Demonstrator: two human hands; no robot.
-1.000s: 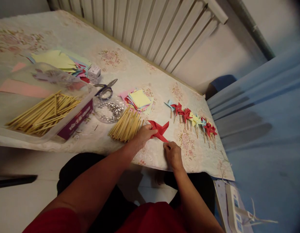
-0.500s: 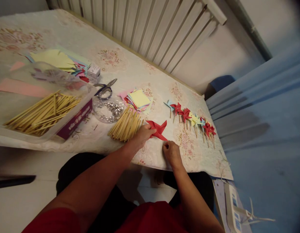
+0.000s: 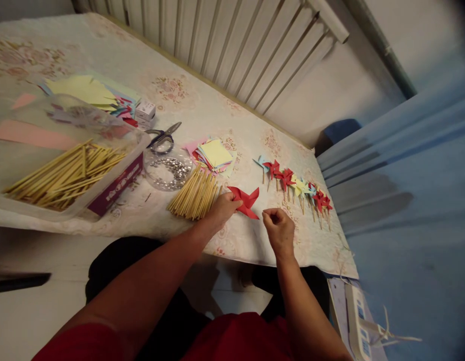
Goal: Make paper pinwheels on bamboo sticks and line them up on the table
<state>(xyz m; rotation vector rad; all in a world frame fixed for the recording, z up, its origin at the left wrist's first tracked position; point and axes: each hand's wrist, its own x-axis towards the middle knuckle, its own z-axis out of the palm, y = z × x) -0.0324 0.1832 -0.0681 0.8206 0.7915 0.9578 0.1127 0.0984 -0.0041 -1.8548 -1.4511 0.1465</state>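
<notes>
My right hand (image 3: 280, 228) has come up off the tip of the red paper pinwheel (image 3: 248, 201) and now sits just to its right, not touching it. Its thumb and fingers are pinched together, and I cannot tell if something tiny is between them. My left hand (image 3: 223, 205) pinches the left side of the pinwheel, which lies flat on the table (image 3: 202, 108) near the front edge. A pile of sticks (image 3: 196, 193) lies just left of that hand. A row of finished pinwheels (image 3: 296, 185) sits farther right. A dish of shiny bits (image 3: 168, 170), paper squares (image 3: 216, 153) and scissors (image 3: 162, 138) lie behind.
</notes>
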